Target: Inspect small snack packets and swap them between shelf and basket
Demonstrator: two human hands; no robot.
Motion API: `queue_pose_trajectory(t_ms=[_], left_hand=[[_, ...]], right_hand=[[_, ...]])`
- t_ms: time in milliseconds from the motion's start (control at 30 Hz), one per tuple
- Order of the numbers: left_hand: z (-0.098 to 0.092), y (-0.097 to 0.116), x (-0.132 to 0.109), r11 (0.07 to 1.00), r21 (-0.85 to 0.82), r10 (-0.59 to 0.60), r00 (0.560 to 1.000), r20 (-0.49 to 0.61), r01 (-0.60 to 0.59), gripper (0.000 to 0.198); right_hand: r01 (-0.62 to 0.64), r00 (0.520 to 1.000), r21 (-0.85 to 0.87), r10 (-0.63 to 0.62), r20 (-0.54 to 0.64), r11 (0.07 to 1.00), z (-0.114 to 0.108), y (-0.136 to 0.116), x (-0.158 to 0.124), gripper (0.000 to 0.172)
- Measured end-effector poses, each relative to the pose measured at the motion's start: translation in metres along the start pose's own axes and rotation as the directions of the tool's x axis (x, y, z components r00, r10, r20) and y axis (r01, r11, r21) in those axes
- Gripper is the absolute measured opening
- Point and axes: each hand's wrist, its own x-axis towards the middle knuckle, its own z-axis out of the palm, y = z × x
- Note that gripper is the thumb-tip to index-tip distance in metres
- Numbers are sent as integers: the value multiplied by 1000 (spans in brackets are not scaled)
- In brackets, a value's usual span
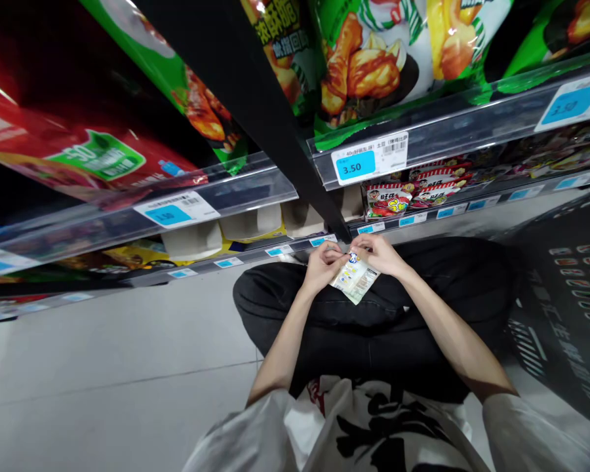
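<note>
A small pale snack packet [356, 282] with printed text and a blue-and-white figure near its top hangs between my hands, above my lap. My left hand [323, 262] pinches its upper left edge with thumb and bent fingers. At the upper right edge, my right hand [377, 252] grips the same packet, its fingers curled. Both hands are close together, and the fingers hide the packet's top edge. Just beyond them is the lowest shelf's front edge with its price labels.
Shelves rise in front, with large chip bags [373, 72] above and small red-striped packets [389, 198] below. A dark upright post [275, 124] divides them. To the right stands a grey plastic basket [555, 282]. Pale floor tiles [128, 367] lie to the left.
</note>
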Motion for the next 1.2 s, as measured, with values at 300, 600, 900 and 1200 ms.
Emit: queue_pose_trajectory(t_ms=[300,600,900,1200], left_hand=[[-5,-16,-2,988,128,-114,973,200,89,48],[-2,-9,-5,984,154,-141,908,396,85,63],[-6,-7,-6,957,288,-161,907,390,46,64],[-4,-5,-6,972,234,-92,925,370,3,73]], right_hand=[[-5,999,110,10,-49,994,1,9,5,21],[-159,972,338,207,-112,928,-2,2,4,29],[-204,953,441,280,-115,874,-3,-11,2,40],[-93,912,436,252,-324,895,2,-4,8,42]])
